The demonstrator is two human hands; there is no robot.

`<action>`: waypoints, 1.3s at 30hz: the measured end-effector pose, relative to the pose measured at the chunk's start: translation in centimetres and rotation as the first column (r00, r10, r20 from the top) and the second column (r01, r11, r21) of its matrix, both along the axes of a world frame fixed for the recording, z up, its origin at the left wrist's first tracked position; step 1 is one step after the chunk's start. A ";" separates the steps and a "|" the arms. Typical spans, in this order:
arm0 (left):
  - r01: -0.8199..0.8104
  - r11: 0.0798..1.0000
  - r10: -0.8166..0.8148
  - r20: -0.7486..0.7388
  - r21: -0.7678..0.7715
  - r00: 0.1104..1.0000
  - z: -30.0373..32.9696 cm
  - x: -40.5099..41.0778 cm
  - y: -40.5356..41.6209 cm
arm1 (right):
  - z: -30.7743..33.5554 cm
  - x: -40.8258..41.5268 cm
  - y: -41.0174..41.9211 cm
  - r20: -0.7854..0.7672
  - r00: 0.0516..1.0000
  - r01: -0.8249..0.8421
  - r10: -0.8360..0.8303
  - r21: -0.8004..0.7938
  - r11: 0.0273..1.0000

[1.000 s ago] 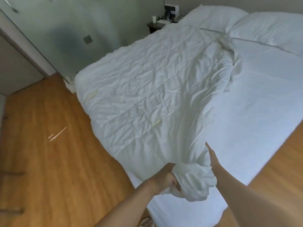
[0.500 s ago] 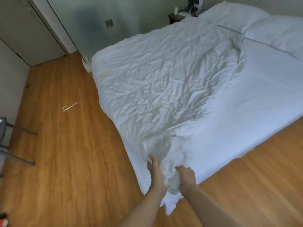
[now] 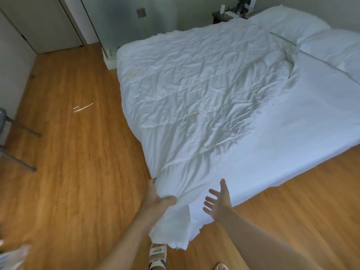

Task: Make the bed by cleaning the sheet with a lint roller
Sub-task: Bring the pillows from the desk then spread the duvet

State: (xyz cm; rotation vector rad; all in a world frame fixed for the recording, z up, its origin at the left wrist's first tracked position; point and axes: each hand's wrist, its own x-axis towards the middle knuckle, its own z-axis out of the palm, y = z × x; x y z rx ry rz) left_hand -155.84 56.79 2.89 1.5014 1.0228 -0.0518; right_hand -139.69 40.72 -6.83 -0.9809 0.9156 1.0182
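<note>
- Since half a second ago the right hand (image 3: pixel 217 201) has let go of the bunched corner, and the duvet (image 3: pixel 194 106) now lies flatter over the bed's near end.
- Chair legs (image 3: pixel 19 145) stand at the far left on the wooden floor (image 3: pixel 74 172).
- Left hand (image 3: pixel 157 197) grips the duvet's corner, thumb curled over the fabric, likely to keep the edge in line with the mattress.
- Right hand hovers open just beside that corner, fingers spread and holding nothing.
- Duvet covers only the left half; the bare sheet (image 3: pixel 311 121) shows to the right, probably left uncovered for cleaning.
- Two pillows (image 3: pixel 292 24) sit at the head.
- No lint roller is in view.
</note>
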 end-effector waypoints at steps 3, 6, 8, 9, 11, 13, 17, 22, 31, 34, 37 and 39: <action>0.299 0.904 -0.233 -0.233 0.307 0.944 1.5 -1.0 0.1 | 0.5 3.6 1.7 -0.101 0.982 0.182 -0.161 0.250 0.951; 0.404 0.853 -0.278 -0.368 0.331 0.887 1.3 -1.2 -1.5 | 2.7 6.6 3.2 0.006 0.983 0.171 -0.186 0.360 0.917; 0.517 0.786 -0.335 -0.469 0.339 0.817 0.3 -1.2 -2.6 | 4.6 7.9 3.8 0.200 0.971 0.044 -0.130 0.384 0.922; 0.578 0.739 -0.360 -0.522 0.346 0.773 -0.7 -1.2 -2.9 | 5.0 8.6 3.7 0.258 0.963 -0.019 -0.081 0.365 0.931; 0.631 0.684 -0.360 -0.584 0.365 0.728 -2.8 -1.1 -3.4 | 5.5 10.0 2.7 0.342 0.939 -0.102 0.019 0.226 0.969; 0.628 0.671 -0.332 -0.596 0.395 0.731 -5.2 -1.1 -3.5 | 5.5 10.3 0.2 0.440 0.889 -0.142 0.131 -0.007 0.990; 0.759 0.551 -0.410 -0.679 0.348 0.609 -9.5 -2.2 -5.7 | 1.9 3.9 -8.5 0.472 0.853 -0.054 0.222 -0.344 0.937; 0.732 0.666 -0.419 -0.737 0.148 0.530 -16.5 -6.5 -9.2 | -3.3 -4.5 -14.1 0.320 0.900 -0.102 0.297 -0.507 0.856; 0.726 0.686 -0.428 -0.780 0.049 0.457 -19.4 -11.7 -8.9 | -7.5 -8.8 -13.5 0.067 0.892 -0.335 0.447 -0.567 0.752; 0.663 0.739 -0.524 -0.722 -0.121 0.452 -22.8 -11.6 -7.8 | -8.5 -9.4 -14.3 0.115 0.886 -0.355 0.449 -0.454 0.817; 0.639 0.731 -0.644 -0.550 -0.239 0.532 -21.9 -9.7 -7.2 | -7.5 -7.2 -11.6 0.198 0.899 -0.331 0.390 -0.275 0.903; 0.660 0.712 -0.672 -0.507 -0.242 0.539 -20.7 -8.1 -7.2 | -6.2 -6.0 -9.8 0.190 0.912 -0.327 0.363 -0.196 0.924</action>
